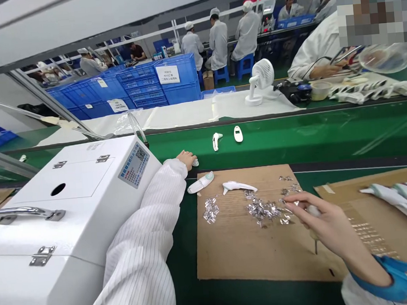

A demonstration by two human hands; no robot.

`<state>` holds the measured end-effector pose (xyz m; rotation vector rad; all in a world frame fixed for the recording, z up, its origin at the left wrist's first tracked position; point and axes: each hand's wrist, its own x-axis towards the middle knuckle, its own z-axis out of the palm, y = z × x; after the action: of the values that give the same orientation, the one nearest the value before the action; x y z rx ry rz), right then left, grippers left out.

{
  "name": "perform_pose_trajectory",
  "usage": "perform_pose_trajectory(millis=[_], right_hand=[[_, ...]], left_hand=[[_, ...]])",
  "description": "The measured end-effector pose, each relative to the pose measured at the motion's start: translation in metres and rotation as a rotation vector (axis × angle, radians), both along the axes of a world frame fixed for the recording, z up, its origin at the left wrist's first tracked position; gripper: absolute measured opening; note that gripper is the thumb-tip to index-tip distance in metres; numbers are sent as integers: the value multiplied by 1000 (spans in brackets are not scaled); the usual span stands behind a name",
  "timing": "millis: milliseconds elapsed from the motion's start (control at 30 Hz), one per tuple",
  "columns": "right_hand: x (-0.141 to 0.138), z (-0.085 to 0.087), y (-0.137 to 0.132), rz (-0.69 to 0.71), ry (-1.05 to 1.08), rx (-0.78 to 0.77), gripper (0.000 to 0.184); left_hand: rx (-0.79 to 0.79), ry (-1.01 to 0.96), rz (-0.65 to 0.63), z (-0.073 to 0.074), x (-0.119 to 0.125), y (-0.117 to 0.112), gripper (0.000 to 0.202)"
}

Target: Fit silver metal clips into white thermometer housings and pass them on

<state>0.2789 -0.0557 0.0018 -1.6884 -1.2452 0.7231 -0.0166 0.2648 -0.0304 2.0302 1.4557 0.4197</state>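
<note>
- At the far left, a white cabinet [75, 176] with a metal handle stands beside the outstretched left sleeve.
- The left hand [187, 158] reaches to the near edge of the green belt [175, 147], its bent fingers at a small white part [195, 162]. Whether they have closed on it, I cannot tell. The step in hand appears to be this reach, with the metal pieces at the other side.
- Just nearer, a white device [201, 183] lies across the corner of a cardboard sheet [247, 257], which rests on the green surface [184, 267]. A small cluster of metal pieces [211, 211] lies on the sheet below it.
- Farther off on the belt are a white angled part [216, 141] and, right of it, a white oval part [237, 134].
- On the sheet, a curved white piece [239, 186] lies above the larger metal pile [264, 211].
- The right hand [314, 214] is beside that pile, thumb and forefinger drawn narrow, seemingly around a metal piece. Its other fingers curl round a screwdriver [315, 247], shaft downward.
- Next, I judge, the left fingers need a secure grip, while the right must keep its pinch without the tool brushing the pile.
- At the far right, more white devices [397, 203] lie on another cardboard sheet.
</note>
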Motion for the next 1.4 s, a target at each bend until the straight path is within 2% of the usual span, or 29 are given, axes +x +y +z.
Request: perform_pose_trajectory(millis=[67, 133, 233, 267, 333, 367, 467, 533, 567, 633, 700, 800, 933, 1267, 1400], right_hand=[[-3, 3, -2, 0, 12, 10, 38], [-2, 6, -5, -11, 22, 4, 36], [-1, 10, -9, -26, 42, -10, 34], [-1, 12, -9, -31, 51, -13, 33], [-3, 16, -8, -37, 70, -20, 31], [-5, 19, -7, -34, 78, -23, 30], [-17, 27, -1, 14, 108, -33, 28], [-28, 30, 5, 76, 135, -31, 25], [-34, 30, 9, 113, 145, -25, 23], [-45, 29, 16, 191, 144, 6, 18], [-55, 25, 21, 256, 114, 35, 14], [-63, 18, 25, 336, 61, 39, 12], [-65, 13, 25, 423, -41, 83, 12], [-70, 14, 17, 556, -358, 226, 19], [-77, 10, 9, 553, -552, 297, 25]], left_hand=[[27, 7, 10, 7, 8, -4, 18], [54, -57, 92, 18, 19, -8, 28], [43, -433, 319, 40, 40, -24, 39], [21, -556, 359, 47, 47, -35, 39], [-53, -703, 320, 58, 61, -64, 39], [-146, -832, 251, 61, 67, -84, 39], [-538, -1188, 134, 59, 81, -151, 34], [-822, -1310, 138, 51, 87, -192, 35], [-901, -1341, 163, 46, 89, -210, 37], [-938, -1369, 219, 38, 91, -236, 42], [-855, -1370, 269, 33, 91, -253, 46], [-782, -1310, 302, 31, 88, -265, 46], [-788, -1258, 321, 32, 86, -270, 48], [-796, -1323, 392, 28, 84, -273, 43], [-885, -1393, 449, 24, 82, -274, 34]])
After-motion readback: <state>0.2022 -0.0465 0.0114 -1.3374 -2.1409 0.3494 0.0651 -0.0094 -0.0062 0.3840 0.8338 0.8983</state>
